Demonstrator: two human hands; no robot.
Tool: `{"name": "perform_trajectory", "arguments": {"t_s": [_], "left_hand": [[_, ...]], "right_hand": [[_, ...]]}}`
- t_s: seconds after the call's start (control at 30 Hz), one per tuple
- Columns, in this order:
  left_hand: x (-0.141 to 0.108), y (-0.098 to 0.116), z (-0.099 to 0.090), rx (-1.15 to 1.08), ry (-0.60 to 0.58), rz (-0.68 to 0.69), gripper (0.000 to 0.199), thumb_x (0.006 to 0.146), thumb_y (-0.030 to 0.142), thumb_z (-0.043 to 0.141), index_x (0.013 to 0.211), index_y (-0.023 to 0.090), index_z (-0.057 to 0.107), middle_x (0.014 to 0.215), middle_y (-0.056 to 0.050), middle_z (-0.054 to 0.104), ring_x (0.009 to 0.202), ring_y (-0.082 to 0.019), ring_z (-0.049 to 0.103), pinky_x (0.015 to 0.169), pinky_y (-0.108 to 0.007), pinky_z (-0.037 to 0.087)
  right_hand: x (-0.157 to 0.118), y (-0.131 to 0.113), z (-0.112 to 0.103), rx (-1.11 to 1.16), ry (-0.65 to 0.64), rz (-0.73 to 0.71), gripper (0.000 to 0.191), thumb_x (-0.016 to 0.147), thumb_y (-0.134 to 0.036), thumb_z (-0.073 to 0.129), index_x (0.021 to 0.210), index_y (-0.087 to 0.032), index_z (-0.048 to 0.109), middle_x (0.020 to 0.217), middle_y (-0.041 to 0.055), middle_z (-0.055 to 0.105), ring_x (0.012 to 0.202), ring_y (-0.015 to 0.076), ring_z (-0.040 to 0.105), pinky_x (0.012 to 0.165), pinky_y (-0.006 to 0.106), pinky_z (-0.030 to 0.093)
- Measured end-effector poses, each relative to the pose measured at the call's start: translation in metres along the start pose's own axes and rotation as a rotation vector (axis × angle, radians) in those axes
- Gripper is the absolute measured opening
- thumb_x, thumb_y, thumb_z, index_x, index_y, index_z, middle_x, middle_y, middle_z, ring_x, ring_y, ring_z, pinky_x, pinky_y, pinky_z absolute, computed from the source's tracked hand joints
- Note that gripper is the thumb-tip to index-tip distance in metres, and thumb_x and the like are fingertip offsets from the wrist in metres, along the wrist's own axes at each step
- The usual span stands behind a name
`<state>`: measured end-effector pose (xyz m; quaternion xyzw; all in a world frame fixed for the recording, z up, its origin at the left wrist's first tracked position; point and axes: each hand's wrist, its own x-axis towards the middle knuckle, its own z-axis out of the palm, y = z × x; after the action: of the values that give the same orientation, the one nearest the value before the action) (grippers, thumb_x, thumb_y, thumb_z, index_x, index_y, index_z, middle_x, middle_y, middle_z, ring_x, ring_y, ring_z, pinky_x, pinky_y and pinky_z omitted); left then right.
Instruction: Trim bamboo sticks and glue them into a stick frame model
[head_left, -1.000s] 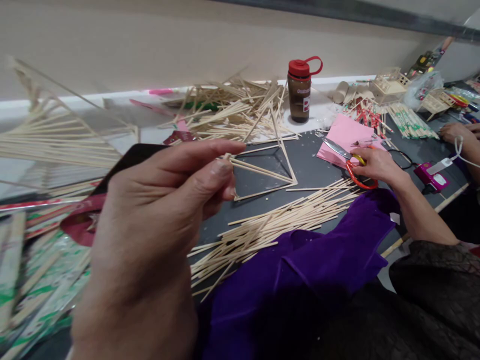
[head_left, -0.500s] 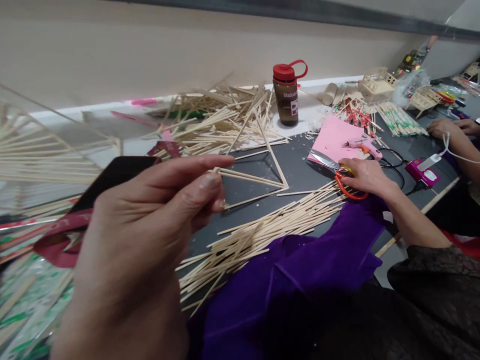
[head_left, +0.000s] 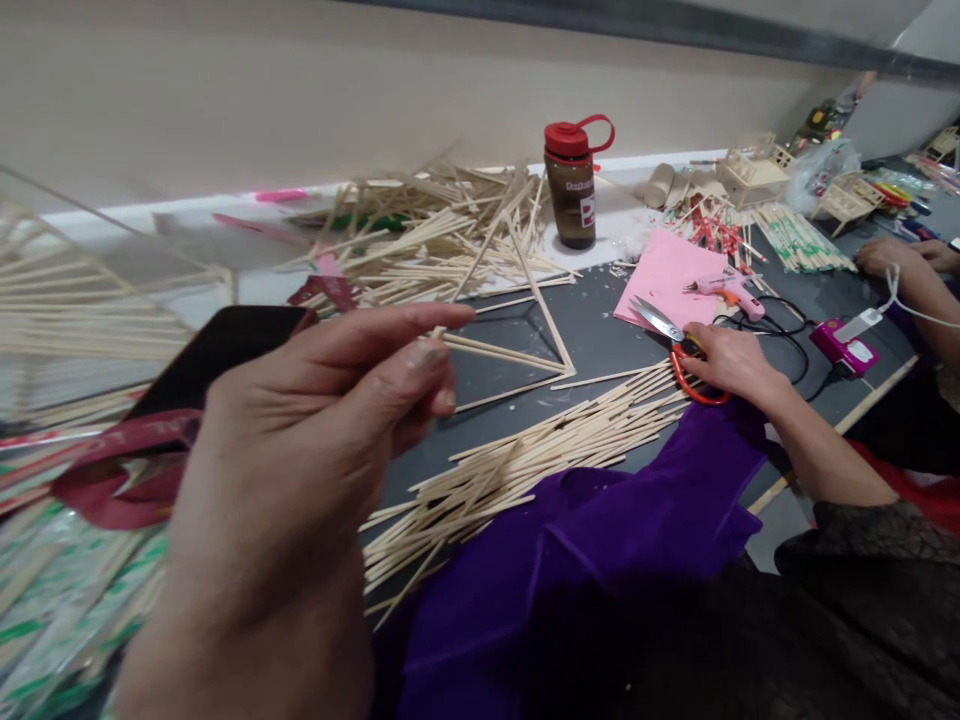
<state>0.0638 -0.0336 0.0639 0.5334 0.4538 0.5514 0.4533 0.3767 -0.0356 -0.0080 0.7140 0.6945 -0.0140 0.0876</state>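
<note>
Large in the foreground, my left hand (head_left: 300,440) pinches the near corner of a frame of thin wooden sticks (head_left: 549,325) between thumb and forefinger. The frame's sticks meet in pointed corners, and its near end is partly hidden by my fingers. Further right, my right hand (head_left: 729,357) is closed on the orange-red handle of a pair of scissors (head_left: 656,318). The blades point up and left over the edge of a pink sheet (head_left: 649,265). Below the frame lies a loose row of wooden sticks (head_left: 540,445), beside purple cloth (head_left: 600,530).
A red-lidded bottle (head_left: 571,200) stands near the wall beside a heap of sticks (head_left: 427,240). A pink glue gun (head_left: 731,290) rests on the pink sheet, its cable near a magenta power adapter (head_left: 846,345). Another person's hands (head_left: 896,262) are at the far right.
The scissors have tilted a little, so their blades point more steeply upward. My left hand has shifted slightly right, still pinching the stick frame.
</note>
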Motion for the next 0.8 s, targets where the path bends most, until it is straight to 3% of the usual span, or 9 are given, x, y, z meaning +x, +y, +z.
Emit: {"name": "perform_trajectory", "arguments": {"t_s": [0.23,0.43,0.5,0.57,0.67,0.7,0.8], "left_hand": [[0.003,-0.003,-0.004,-0.106,-0.081,-0.021,0.026,0.074,0.019,0.074,0.099,0.025,0.080,0.055,0.001,0.060,0.045,-0.006,0.043,0.037,-0.015,0.026],[0.002,-0.002,-0.008,-0.139,-0.159,-0.018,0.028,0.076,0.019,0.074,0.103,0.024,0.079,0.059,0.000,0.063,0.045,-0.007,0.043,0.037,-0.017,0.027],[-0.001,-0.001,-0.006,-0.135,-0.197,-0.026,0.030,0.076,0.020,0.075,0.105,0.024,0.079,0.059,0.000,0.063,0.046,-0.007,0.043,0.038,-0.017,0.028],[-0.007,0.000,-0.002,-0.132,-0.227,-0.033,0.030,0.078,0.021,0.074,0.107,0.026,0.078,0.060,0.000,0.063,0.047,-0.007,0.044,0.039,-0.017,0.031],[-0.017,0.002,0.005,-0.121,-0.239,-0.018,0.027,0.081,0.023,0.073,0.107,0.030,0.079,0.063,0.000,0.063,0.049,-0.007,0.048,0.041,-0.016,0.036],[-0.019,0.003,0.007,-0.108,-0.252,-0.002,0.026,0.081,0.024,0.074,0.106,0.030,0.079,0.063,0.000,0.063,0.051,-0.008,0.051,0.042,-0.016,0.039],[-0.022,0.005,0.009,-0.102,-0.266,0.031,0.023,0.079,0.024,0.076,0.102,0.028,0.080,0.062,0.000,0.064,0.056,-0.010,0.057,0.046,-0.017,0.044]], "right_hand": [[-0.001,0.000,-0.006,-0.141,-0.033,-0.041,0.046,0.096,-0.043,0.044,0.132,-0.020,0.057,0.115,0.0159,0.071,0.098,0.0311,0.069,0.062,0.030,0.037],[-0.007,-0.010,-0.024,-0.178,0.008,-0.045,0.040,0.094,-0.038,0.046,0.121,-0.016,0.066,0.103,0.0190,0.074,0.089,0.0334,0.071,0.064,0.034,0.040],[-0.014,-0.020,-0.034,0.020,0.117,-0.113,0.039,0.095,-0.039,0.047,0.119,-0.016,0.067,0.103,0.0167,0.074,0.090,0.0298,0.070,0.069,0.035,0.044],[-0.021,-0.037,-0.042,0.407,0.225,-0.312,0.041,0.093,-0.043,0.054,0.125,-0.019,0.064,0.109,0.0121,0.073,0.088,0.0224,0.069,0.075,0.035,0.048],[-0.027,-0.074,-0.048,0.928,0.163,-0.604,0.076,0.080,-0.049,0.071,0.146,-0.024,0.044,0.145,0.0135,0.052,0.081,0.0140,0.066,0.070,0.031,0.052],[-0.027,-0.086,-0.048,1.026,0.094,-0.679,0.076,0.078,-0.047,0.073,0.145,-0.025,0.044,0.148,0.0128,0.048,0.082,0.0126,0.066,0.069,0.029,0.053],[-0.026,-0.109,-0.051,1.109,-0.140,-0.905,0.031,0.093,-0.043,0.056,0.110,-0.018,0.066,0.101,0.0037,0.070,0.073,0.0102,0.062,0.068,0.025,0.050]]}}
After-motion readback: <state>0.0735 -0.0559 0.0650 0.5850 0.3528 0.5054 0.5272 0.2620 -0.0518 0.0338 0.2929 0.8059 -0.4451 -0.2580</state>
